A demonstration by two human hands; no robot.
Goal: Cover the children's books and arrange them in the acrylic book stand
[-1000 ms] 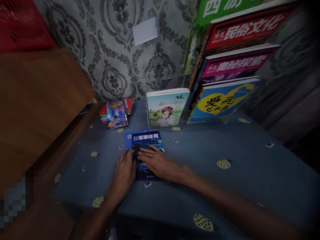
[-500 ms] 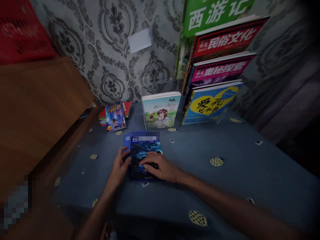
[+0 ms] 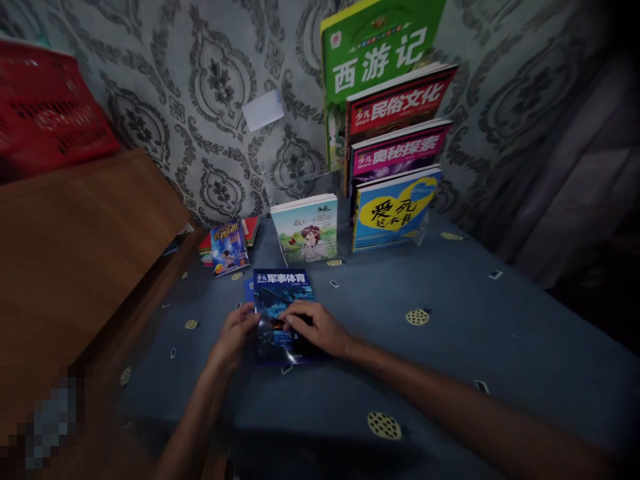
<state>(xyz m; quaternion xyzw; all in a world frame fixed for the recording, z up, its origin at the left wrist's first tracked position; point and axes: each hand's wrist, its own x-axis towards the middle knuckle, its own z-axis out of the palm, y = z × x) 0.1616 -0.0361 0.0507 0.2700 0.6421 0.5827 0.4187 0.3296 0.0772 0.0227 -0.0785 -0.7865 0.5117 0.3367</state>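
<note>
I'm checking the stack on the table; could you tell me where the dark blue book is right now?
In the head view, the dark blue book lies flat on the blue tablecloth, left of centre, under both hands, before the girl-cover book.
</note>
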